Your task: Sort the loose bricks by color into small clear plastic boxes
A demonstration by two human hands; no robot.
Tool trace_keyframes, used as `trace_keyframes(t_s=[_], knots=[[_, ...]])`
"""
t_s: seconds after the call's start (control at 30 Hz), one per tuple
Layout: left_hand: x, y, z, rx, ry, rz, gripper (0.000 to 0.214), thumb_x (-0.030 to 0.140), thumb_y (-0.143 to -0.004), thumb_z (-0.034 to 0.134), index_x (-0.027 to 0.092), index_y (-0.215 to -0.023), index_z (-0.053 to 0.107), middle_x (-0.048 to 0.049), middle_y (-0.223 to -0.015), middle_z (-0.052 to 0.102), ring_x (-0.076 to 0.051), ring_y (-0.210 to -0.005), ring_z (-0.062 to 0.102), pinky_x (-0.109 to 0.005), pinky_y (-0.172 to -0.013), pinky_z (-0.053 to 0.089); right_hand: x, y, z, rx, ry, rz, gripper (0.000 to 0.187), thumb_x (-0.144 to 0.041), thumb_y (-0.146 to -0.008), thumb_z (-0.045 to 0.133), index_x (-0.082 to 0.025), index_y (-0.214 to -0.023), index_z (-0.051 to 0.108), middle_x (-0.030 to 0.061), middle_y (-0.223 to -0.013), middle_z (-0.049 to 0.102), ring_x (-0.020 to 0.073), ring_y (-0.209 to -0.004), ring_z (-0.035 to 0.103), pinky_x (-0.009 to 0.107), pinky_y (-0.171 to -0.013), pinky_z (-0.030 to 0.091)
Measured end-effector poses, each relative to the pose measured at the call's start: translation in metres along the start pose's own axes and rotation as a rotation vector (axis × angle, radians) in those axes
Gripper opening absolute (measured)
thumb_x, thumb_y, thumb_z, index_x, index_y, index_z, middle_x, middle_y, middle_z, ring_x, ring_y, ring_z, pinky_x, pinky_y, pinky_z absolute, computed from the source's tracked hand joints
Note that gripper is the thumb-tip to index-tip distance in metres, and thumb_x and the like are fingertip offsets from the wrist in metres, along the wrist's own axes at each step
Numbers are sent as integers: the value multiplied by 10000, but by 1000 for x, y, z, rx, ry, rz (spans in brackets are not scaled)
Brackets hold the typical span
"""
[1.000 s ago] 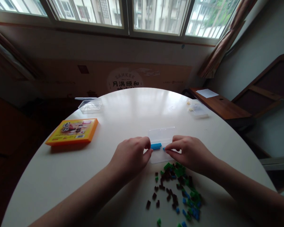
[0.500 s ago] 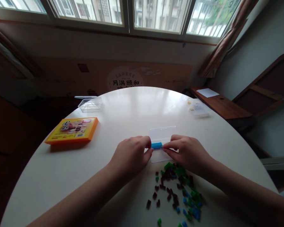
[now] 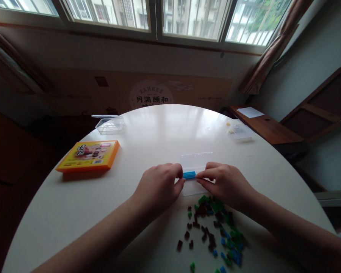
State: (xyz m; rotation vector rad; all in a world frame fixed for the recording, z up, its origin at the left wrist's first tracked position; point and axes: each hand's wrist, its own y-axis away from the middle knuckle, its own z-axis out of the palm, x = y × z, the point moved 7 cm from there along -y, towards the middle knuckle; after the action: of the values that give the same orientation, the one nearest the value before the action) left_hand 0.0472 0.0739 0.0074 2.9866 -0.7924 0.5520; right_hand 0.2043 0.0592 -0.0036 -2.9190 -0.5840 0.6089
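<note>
A narrow blue studded building-block piece (image 3: 189, 174) is held level between my two hands. My left hand (image 3: 161, 184) pinches its left end between thumb and bent fingers, which cover that end. At the right end, the thumb and forefinger of my right hand (image 3: 224, 182) close on the piece's tip. Beneath the hands lies an open clear plastic case (image 3: 196, 160), its far half showing behind the piece and its near half partly covered by my hands. Just nearer to me, small brown, green and blue blocks (image 3: 211, 237) are scattered in a loose pile.
The round white table (image 3: 102, 212) carries an orange and yellow box (image 3: 88, 155) at the left. Behind that box stands a clear open container (image 3: 110, 125). A clear box (image 3: 240, 133) with small yellowish pieces beside it is at the far right. Beyond the edge is a wooden desk (image 3: 275, 127) with paper.
The whole view has shifted very slightly. Both hands keep the same grip on the blue piece, and the scattered blocks lie as before.
</note>
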Motion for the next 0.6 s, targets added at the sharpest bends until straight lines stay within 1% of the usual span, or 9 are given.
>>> trace_keyframes(t_s=[0.43,0.6], knots=[[0,-1,0,-10,15,-20,124,317,-844,567,223,-820,644,-22,-809,705,-179,-669,609,-274,-573,377,-2,0,-3,12,-10,-23,136,-291,-873,640,-319,-911,768,-20,-819,665,119,-663,585,255,-611,380],[0,-1,0,-9,14,-14,128,319,-852,562,225,-816,641,-19,-796,705,-176,-657,606,-273,-569,374,4,0,-9,29,-9,-4,145,-289,-879,630,-311,-932,763,-18,-843,680,125,-682,599,257,-619,394]])
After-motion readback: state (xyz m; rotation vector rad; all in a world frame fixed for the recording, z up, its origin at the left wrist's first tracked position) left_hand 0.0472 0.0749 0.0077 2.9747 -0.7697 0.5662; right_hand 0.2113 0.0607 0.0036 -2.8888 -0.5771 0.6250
